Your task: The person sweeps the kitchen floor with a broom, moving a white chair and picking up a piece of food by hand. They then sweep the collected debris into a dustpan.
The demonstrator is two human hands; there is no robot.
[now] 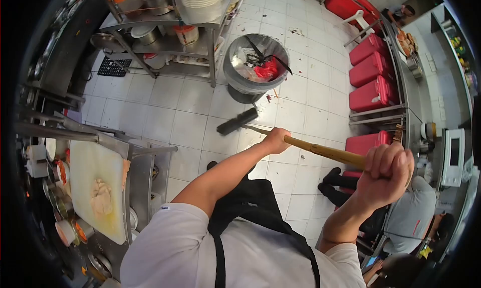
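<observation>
Left hand (276, 140): fingers wrapped around the lower part of the broom handle (320, 150), arm stretched out over the floor.
Right hand (386, 170): fist clenched on the top end of the same handle, nearer the body.
Floor (190, 107): white tiles, spread beneath both hands.
Bench (143, 175): steel, to the left of the left arm; a white cutting board (95, 177) lies on it with a pale lump on top.
Bin (255, 62): round, grey, full of rubbish, beyond the left hand.
Red crates (373, 77): stacked beyond the right hand.
Broom head (238, 121): black, on the tiles between the left hand and the bin.
</observation>
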